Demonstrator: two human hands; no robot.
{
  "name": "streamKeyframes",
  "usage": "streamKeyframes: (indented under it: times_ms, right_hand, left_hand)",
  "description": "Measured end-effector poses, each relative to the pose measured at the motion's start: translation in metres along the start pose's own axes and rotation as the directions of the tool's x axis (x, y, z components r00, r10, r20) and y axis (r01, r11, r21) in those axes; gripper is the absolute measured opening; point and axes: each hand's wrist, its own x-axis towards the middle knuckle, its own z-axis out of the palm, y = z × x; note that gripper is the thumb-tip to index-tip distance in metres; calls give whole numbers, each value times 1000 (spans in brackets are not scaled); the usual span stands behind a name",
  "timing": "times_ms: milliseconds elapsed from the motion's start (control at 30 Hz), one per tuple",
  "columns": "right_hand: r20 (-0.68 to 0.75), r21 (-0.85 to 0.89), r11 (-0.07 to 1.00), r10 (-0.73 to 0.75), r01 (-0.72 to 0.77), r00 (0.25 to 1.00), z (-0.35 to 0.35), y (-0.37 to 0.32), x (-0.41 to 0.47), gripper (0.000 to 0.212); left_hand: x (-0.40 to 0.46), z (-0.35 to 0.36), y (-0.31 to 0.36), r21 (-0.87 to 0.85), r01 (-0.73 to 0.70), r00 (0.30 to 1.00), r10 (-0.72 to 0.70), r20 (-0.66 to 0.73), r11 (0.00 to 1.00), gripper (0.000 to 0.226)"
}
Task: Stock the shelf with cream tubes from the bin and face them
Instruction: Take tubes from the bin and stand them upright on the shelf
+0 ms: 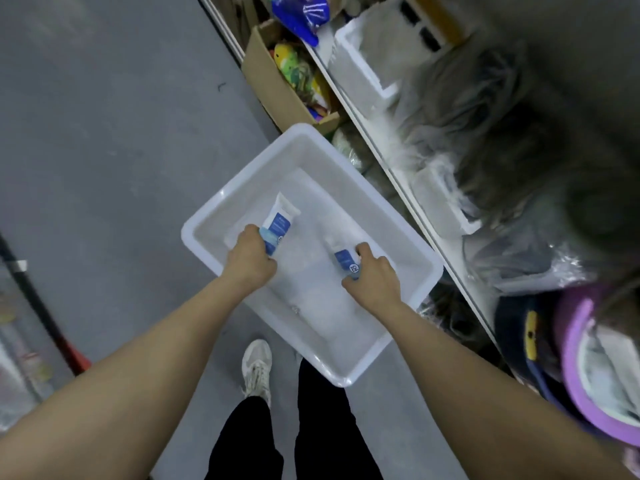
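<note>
Both hands reached down into the white bin (204, 233), which sat on the grey floor (104, 133) at the centre of the frame. The left hand (251, 259) had its fingers curled round the lower end of a white and blue cream tube (281, 216); the rest of the tube stuck out past the knuckles toward the upper right, its flat white end pointing up the frame. The right hand (375, 277) pinched a second cream tube (344, 259) between thumb and curled fingers, that tube lying just left of the hand with its blue label showing.

The bin's right rim lay close along the white edge of the shelf (391, 164), which ran diagonally from top centre to lower right. The shelf held foam boxes (367, 64) and clear plastic bags (485, 98), blurred. A cardboard box (263, 74) of coloured items stood just above the bin. Bare floor spread over the left half of the frame, and a pale shoe (257, 365) stood below the bin.
</note>
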Motion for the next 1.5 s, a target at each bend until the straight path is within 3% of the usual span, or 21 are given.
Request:
streamKeyframes:
  times_ms: [200, 333, 467, 600, 733, 833, 933, 1033, 1133, 1233, 1367, 1500]
  right_hand:
    - [-200, 228, 973, 17, 30, 980, -68, -10, -80, 32]
    - [-407, 279, 960, 83, 37, 910, -123, -13, -147, 37]
    - [-535, 351, 935, 152, 56, 831, -178, 4, -216, 30]
    - [-650, 364, 926, 176, 99, 739, -227, 36, -286, 43]
    - [-716, 353, 935, 241, 42, 655, -268, 78, -356, 28]
    - [-776, 389, 920, 305, 39, 552, -301, 110, -413, 27]
    - [-806, 430, 898, 338, 89, 486, -336, 135, -475, 13]
    - [-840, 399, 913, 326, 86, 433, -365, 162, -533, 29]
    - [-878, 339, 940, 302, 37, 372, -395, 192, -593, 29]
    - [-922, 296, 955, 275, 39, 273, -429, 220, -651, 7]
    - [-947, 310, 948, 301, 75, 115, -468, 252, -708, 47]
    - [-925, 381, 913, 375, 149, 66, -501, 297, -743, 69]
  left_hand:
    - [-91, -33, 50, -166, -163, 986, 155, -58, 973, 30]
    - [-146, -55, 91, -121, -318, 946, 306, -110, 940, 33]
    - [-193, -66, 145, -144, -484, 875, 480, -64, 863, 31]
    - [-250, -62, 210, -143, -666, 743, 667, -42, 732, 31]
    - [-310, -48, 270, -143, -819, 554, 831, 51, 555, 29]
    - [-365, -38, 313, -177, -908, 373, 925, 76, 381, 32]
    - [-425, -26, 355, -183, -962, 190, 979, 73, 200, 26]
    - [-483, -11, 396, -209, -977, 30, 997, 65, 43, 26]
    - [-538, 5, 436, -272, -962, -50, 998, 48, -35, 30]
    - [-591, 18, 471, -271, -955, -131, 991, 24, -120, 29]
    - [-647, 34, 511, -240, -954, -190, 981, 26, -179, 48]
    - [-685, 52, 537, -278, -944, -191, 981, 12, -181, 40]
